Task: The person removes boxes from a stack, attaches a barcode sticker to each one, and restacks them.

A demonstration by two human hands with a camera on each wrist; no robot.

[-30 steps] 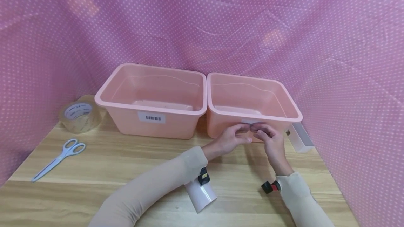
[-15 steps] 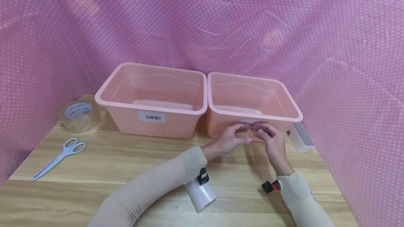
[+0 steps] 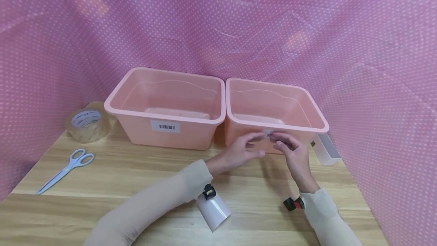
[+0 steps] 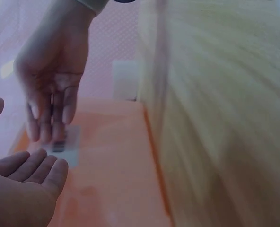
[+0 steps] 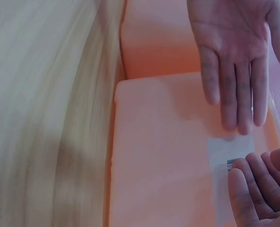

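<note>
Two pink plastic bins stand side by side; both hands are at the front wall of the right bin (image 3: 239, 134). A white barcode label (image 5: 219, 165) lies flat on that wall, partly covered by fingers. My left hand (image 3: 237, 154) is just left of the label, its fingers extended and holding nothing. My right hand (image 3: 296, 156) has its fingertips over the label's right part; contact is hard to tell. In the right wrist view the left hand (image 5: 232, 52) shows palm and fingers straight. The left bin (image 3: 167, 140) bears a similar barcode label (image 3: 165, 126).
A roll of clear tape (image 3: 88, 128) and light-blue scissors (image 3: 66, 170) lie at the left. Beside the left sleeve is a curled, glossy pale sheet (image 3: 216, 212). A white box (image 3: 326, 150) stands right of the right bin. Pink dotted cloth (image 3: 218, 22) hangs around the table.
My left hand has moved left, away from my right fingertips, opening a gap that shows part of the barcode. The right hand has barely moved.
</note>
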